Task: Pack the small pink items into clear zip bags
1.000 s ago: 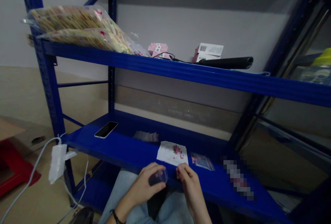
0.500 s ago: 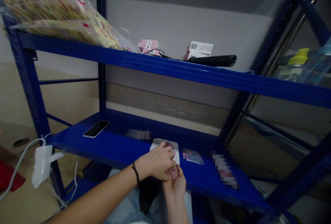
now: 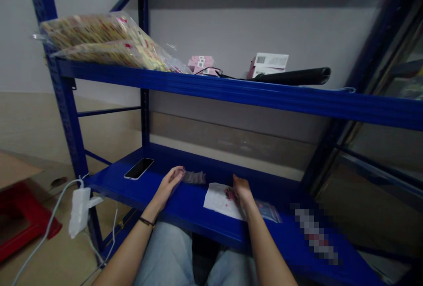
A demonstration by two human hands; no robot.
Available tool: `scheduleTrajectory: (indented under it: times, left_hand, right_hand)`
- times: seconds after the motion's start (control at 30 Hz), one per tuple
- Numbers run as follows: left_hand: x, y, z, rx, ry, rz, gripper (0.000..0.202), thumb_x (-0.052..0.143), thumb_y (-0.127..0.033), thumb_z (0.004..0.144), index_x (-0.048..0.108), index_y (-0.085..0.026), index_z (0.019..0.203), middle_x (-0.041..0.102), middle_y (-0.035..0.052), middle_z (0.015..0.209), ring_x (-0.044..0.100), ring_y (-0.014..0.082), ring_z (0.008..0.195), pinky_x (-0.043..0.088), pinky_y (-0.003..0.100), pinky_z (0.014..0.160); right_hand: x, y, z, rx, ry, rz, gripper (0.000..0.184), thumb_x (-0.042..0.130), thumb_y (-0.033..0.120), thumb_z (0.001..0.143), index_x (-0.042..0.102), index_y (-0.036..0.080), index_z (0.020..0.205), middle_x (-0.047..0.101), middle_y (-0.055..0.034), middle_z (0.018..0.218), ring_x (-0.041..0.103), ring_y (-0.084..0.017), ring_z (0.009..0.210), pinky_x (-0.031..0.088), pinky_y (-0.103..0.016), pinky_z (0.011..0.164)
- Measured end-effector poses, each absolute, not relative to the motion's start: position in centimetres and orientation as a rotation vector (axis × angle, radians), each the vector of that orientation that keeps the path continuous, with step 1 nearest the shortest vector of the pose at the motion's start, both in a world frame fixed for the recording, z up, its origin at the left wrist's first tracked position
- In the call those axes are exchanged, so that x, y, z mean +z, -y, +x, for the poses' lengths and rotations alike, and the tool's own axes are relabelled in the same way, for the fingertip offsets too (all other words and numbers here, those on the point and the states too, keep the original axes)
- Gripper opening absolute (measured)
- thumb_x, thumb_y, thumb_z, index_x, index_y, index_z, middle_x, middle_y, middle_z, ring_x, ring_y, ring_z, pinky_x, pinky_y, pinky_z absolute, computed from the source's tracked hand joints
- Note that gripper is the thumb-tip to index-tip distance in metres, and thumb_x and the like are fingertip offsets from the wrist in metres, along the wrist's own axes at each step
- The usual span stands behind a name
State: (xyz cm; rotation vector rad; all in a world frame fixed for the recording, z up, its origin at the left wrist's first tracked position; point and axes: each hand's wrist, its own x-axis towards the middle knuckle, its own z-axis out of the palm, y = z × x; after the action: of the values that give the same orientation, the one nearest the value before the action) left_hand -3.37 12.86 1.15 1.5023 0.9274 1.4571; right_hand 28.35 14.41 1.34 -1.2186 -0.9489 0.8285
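Head view: both hands are out on the lower blue shelf (image 3: 158,193).
I see the left hand (image 3: 170,180) stretched flat, fingers loose, tips touching the edge of a crumpled clear bag (image 3: 194,177), with nothing gripped. The right hand (image 3: 242,189) curls down over small red pieces (image 3: 228,194) on a white paper sheet (image 3: 216,200); I cannot tell whether its fingers pinch one. I judge this a reach-and-pick step; the thin bag would call for an edge pinch.
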Motion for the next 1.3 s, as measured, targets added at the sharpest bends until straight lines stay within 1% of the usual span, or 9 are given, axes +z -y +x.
scheduleTrajectory:
  times: [0.1,0.2,0.4,0.57,0.7,0.8,1.0,1.13,1.3]
  left_hand:
    - [2.7,-16.9,-5.0,1.235,-1.281,2.079,0.052,0.066,-0.052,0.082,0.061,-0.023,0.125,0.061,0.0095,0.128,0.048,0.0336,0.125,0.032,0.047,0.109]
    - [2.6,-20.1,-5.2,0.810,-1.362,2.409,0.053,0.064,-0.049,0.083,0.059,-0.025,0.130,0.057,0.0096,0.138,0.040,0.0347,0.134,0.023,0.048,0.114]
    - [-0.5,-21.6,-4.1,0.463,-1.292,2.435,0.081,0.062,-0.071,0.073,0.054,-0.022,0.137,0.044,0.0145,0.151,0.031,0.0380,0.143,0.018,0.051,0.115]
    - [-0.4,-21.2,-4.2,0.399,-1.310,2.453,0.086,0.050,-0.075,0.080,0.044,-0.019,0.146,0.032,0.0148,0.157,0.019,0.0365,0.148,0.007,0.053,0.118]
    - [0.2,-19.8,-3.4,0.752,-1.496,2.383,0.089,0.052,-0.067,0.084,0.031,-0.012,0.151,0.027,0.0186,0.159,0.014,0.0385,0.148,0.013,0.054,0.118]
    - [-0.4,-16.7,-1.6,1.079,-1.299,2.444,0.078,0.054,-0.055,0.090,0.028,-0.015,0.152,0.030,0.0158,0.158,0.022,0.0324,0.148,0.022,0.049,0.118]
    - [-1.8,-9.9,2.6,1.044,-0.960,2.440,0.027,0.054,-0.035,0.095,0.066,-0.027,0.118,0.063,0.0060,0.127,0.057,0.0233,0.119,0.044,0.037,0.105]
    - [-1.9,-8.7,3.5,1.010,-0.965,2.477,0.024,0.057,-0.031,0.093,0.067,-0.026,0.115,0.067,0.0060,0.114,0.060,0.0241,0.110,0.047,0.038,0.099]
    - [-1.8,-8.4,3.1,0.958,-0.994,2.542,0.024,0.061,-0.030,0.090,0.068,-0.026,0.113,0.067,0.0063,0.114,0.059,0.0252,0.108,0.045,0.041,0.100]
  right_hand:
    - [0.5,-14.2,27.7,0.642,1.130,-1.416,0.031,0.065,0.031,0.083,0.052,0.021,0.056,0.054,-0.0016,0.053,0.060,-0.021,0.067,0.040,-0.029,0.064]
    - [-0.6,-13.4,27.1,0.468,1.332,-1.529,0.023,0.060,0.031,0.087,0.058,0.020,0.067,0.065,-0.0079,0.078,0.061,-0.024,0.091,0.040,-0.031,0.081]
    - [-1.8,-13.0,26.5,-0.271,2.032,-1.741,0.030,0.039,0.028,0.100,0.063,0.016,0.086,0.065,-0.0121,0.092,0.057,-0.024,0.094,0.038,-0.032,0.088]
    - [-1.4,-12.4,25.9,-0.286,1.990,-1.797,0.027,0.041,0.024,0.099,0.064,0.015,0.089,0.065,-0.0112,0.096,0.056,-0.022,0.096,0.037,-0.031,0.087]
    - [0.2,-11.8,25.8,-0.309,1.919,-1.842,0.026,0.041,0.029,0.100,0.064,0.017,0.092,0.065,-0.0098,0.100,0.056,-0.021,0.099,0.036,-0.030,0.090]
    - [1.8,-10.9,28.0,-0.262,1.753,-1.971,0.033,0.034,0.034,0.102,0.063,0.020,0.097,0.066,-0.0081,0.104,0.058,-0.020,0.105,0.037,-0.027,0.092]
    - [2.5,-6.3,37.4,-0.104,1.457,-2.352,0.035,0.034,0.028,0.098,0.066,0.014,0.104,0.071,-0.0162,0.099,0.069,-0.025,0.091,0.045,-0.030,0.072]
    - [1.5,-4.5,40.5,0.020,1.447,-2.492,0.032,0.050,0.035,0.091,0.070,0.011,0.098,0.073,-0.0206,0.101,0.069,-0.031,0.096,0.048,-0.033,0.074]
    - [1.4,-5.1,40.9,0.119,1.455,-2.537,0.029,0.051,0.029,0.088,0.070,0.013,0.104,0.073,-0.0197,0.106,0.070,-0.029,0.101,0.049,-0.032,0.077]
